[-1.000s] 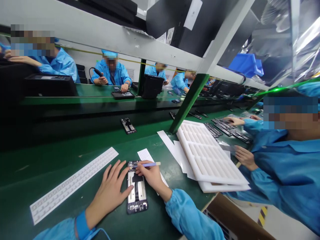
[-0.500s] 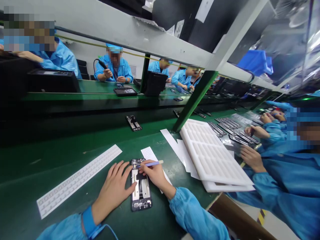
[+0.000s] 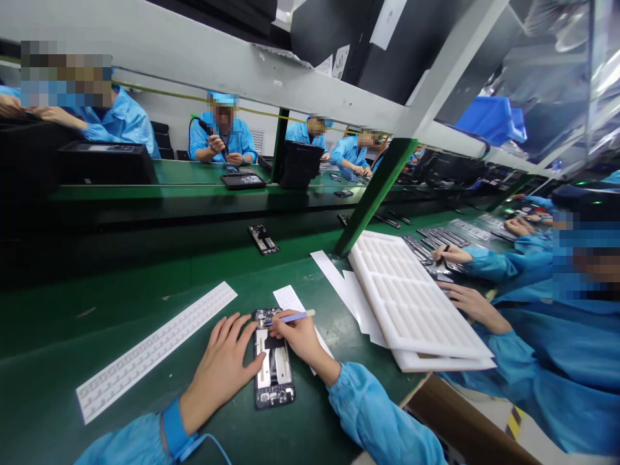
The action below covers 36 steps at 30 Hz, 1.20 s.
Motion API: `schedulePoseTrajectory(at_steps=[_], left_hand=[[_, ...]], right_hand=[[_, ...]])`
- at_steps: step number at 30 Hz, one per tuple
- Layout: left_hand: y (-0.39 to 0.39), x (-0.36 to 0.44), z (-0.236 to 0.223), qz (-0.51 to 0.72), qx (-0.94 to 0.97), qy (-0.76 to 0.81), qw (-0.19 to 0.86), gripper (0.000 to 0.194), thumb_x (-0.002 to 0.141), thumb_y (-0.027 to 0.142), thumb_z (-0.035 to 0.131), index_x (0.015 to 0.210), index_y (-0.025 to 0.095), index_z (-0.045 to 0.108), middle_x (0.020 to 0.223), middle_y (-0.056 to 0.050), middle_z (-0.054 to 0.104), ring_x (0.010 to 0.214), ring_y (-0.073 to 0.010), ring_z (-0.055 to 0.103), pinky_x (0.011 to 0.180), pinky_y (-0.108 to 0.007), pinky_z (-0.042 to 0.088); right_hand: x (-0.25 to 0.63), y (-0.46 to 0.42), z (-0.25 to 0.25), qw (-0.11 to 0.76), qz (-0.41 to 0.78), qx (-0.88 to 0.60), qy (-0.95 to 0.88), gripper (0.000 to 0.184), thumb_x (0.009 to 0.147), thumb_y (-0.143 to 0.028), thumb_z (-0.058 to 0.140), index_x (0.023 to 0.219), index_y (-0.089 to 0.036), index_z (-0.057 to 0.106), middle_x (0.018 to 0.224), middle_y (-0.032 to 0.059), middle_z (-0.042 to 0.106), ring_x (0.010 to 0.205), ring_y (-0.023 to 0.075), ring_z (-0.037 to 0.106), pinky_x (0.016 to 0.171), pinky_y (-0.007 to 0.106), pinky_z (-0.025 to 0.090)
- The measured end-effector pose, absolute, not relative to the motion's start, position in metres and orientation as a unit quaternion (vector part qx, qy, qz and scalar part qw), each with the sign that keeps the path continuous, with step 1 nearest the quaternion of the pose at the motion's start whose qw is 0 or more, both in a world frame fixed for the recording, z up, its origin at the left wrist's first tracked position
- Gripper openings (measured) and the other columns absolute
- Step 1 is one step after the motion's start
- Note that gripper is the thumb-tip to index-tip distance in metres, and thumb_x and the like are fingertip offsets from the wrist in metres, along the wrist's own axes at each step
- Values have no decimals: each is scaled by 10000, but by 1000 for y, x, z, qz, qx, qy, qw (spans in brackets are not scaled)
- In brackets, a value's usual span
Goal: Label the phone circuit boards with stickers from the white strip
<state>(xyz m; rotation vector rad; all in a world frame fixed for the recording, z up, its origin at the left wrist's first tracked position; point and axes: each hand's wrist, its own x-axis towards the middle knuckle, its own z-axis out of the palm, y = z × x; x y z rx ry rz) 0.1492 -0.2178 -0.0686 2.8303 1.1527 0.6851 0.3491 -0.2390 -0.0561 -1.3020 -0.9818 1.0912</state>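
A phone with its back off (image 3: 274, 361) lies upright in front of me on the green bench, its circuit parts and pale inner plates showing. My left hand (image 3: 217, 365) is spread along its left side, forefinger near the top edge and thumb on the left of the body. With my right hand (image 3: 295, 336) I pinch a slim purple stick-like tool (image 3: 298, 316) with a pale end. Its working tip is over the circuit area at the top of the phone, partly hidden by my fingers. A blue strap (image 3: 175, 426) circles my left wrist.
At left lies a long white sticker sheet (image 3: 157, 352); a smaller dotted sheet (image 3: 287, 297) is partly under my right hand. White foam trays (image 3: 416, 303) are stacked at right beside a green post (image 3: 378, 200). Another opened phone (image 3: 264, 240) lies further back. Co-workers sit around.
My hands, the phone and the tool hold nearly the same place. At right, a co-worker's hands have shifted, one reaching further back over the rows of phones. The far phone sits slightly further right.
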Motion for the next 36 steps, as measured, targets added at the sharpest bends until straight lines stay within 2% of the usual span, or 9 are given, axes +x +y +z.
schedulePoseTrajectory(at_steps=[3, 6, 10, 14, 18, 23, 26, 31, 36], left_hand=[[-218, 150, -67, 213, 905, 368, 10, 497, 905, 480, 525, 1348, 254, 531, 1379, -76, 530, 1300, -316, 427, 1100, -534, 332], [-220, 152, -61, 197, 908, 369, 9, 463, 919, 445, 522, 1367, 325, 522, 1404, -42, 517, 1327, -334, 396, 1101, -567, 318], [-225, 151, -49, 191, 912, 364, 0, 504, 924, 512, 519, 1401, 353, 485, 1541, -26, 357, 1412, -350, 284, 1127, -565, 297], [-225, 122, -50, 205, 881, 424, -44, 593, 949, 545, 451, 1493, 334, 347, 1593, -45, 250, 1454, -357, 197, 1133, -573, 282], [-229, 74, -67, 193, 838, 504, -77, 661, 934, 582, 449, 1485, 223, 387, 1545, -139, 339, 1428, -401, 253, 1111, -603, 287], [-243, 47, -69, 164, 892, 417, -57, 689, 916, 619, 455, 1513, 305, 313, 1568, -70, 317, 1422, -332, 310, 1117, -502, 330], [-252, 47, -62, 193, 888, 412, -75, 693, 921, 586, 467, 1518, 274, 307, 1555, -70, 345, 1413, -314, 329, 1120, -463, 325], [-267, 37, -68, 226, 850, 458, -132, 552, 911, 533, 502, 1377, 239, 520, 1412, -87, 524, 1324, -311, 435, 1131, -476, 265], [-271, 28, -75, 207, 848, 466, -146, 531, 899, 541, 509, 1309, 211, 576, 1345, -103, 576, 1272, -322, 476, 1123, -493, 232]], right_hand=[[348, -239, -55, 557, 459, -552, -417, 195, 707, -338, 745, 763, -157, 698, 648, 37, 702, 581, 186, 688, 564, 271, 562], [348, -242, -55, 567, 447, -553, -416, 291, 704, -432, 768, 767, -157, 695, 611, 40, 691, 551, 194, 679, 537, 285, 568], [352, -244, -56, 614, 417, -570, -353, 478, 651, -582, 798, 799, -150, 658, 640, 61, 700, 540, 194, 677, 484, 277, 570], [355, -239, -50, 607, 435, -571, -341, 544, 616, -585, 833, 864, -137, 648, 682, 78, 715, 588, 211, 703, 482, 269, 580], [343, -232, -31, 608, 451, -554, -346, 517, 630, -548, 842, 876, -135, 650, 726, 86, 727, 647, 220, 722, 508, 262, 586], [288, -210, -12, 530, 525, -512, -426, 446, 653, -513, 815, 841, -134, 673, 715, 83, 726, 673, 230, 727, 504, 257, 572], [246, -194, -16, 473, 549, -490, -484, 340, 689, -454, 779, 806, -152, 676, 673, 46, 714, 611, 203, 711, 499, 246, 554], [203, -180, -39, 436, 531, -487, -540, 181, 752, -349, 696, 753, -171, 664, 605, 5, 681, 516, 155, 658, 476, 223, 515], [197, -178, -56, 427, 549, -485, -531, 141, 734, -297, 680, 766, -161, 664, 591, -4, 668, 521, 149, 651, 505, 224, 512]])
